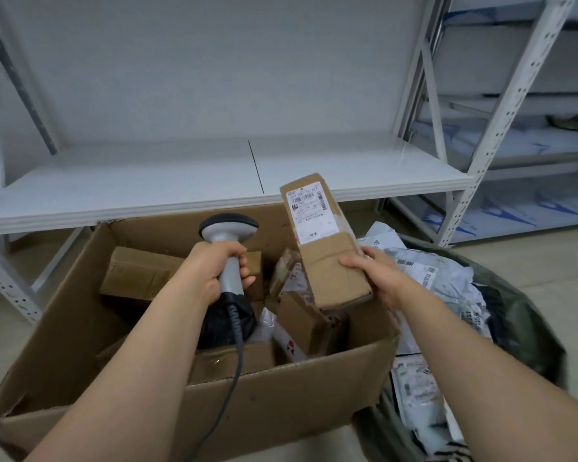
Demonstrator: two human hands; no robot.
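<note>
The left hand (219,270) grips a scanner (229,248) above the open carton (281,391); the right hand (379,275) holds a labelled parcel (324,245) tilted beside it, over the carton.

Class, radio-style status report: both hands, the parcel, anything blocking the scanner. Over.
Left hand grips scanner. Right hand holds parcel above carton, label toward camera. Nothing between scanner and label.

I look down on pale floor (531,278), an open cardboard carton (281,405) standing on it, a dark green sack (531,316) just beside its right wall, white shelving rack (181,181) behind
</note>
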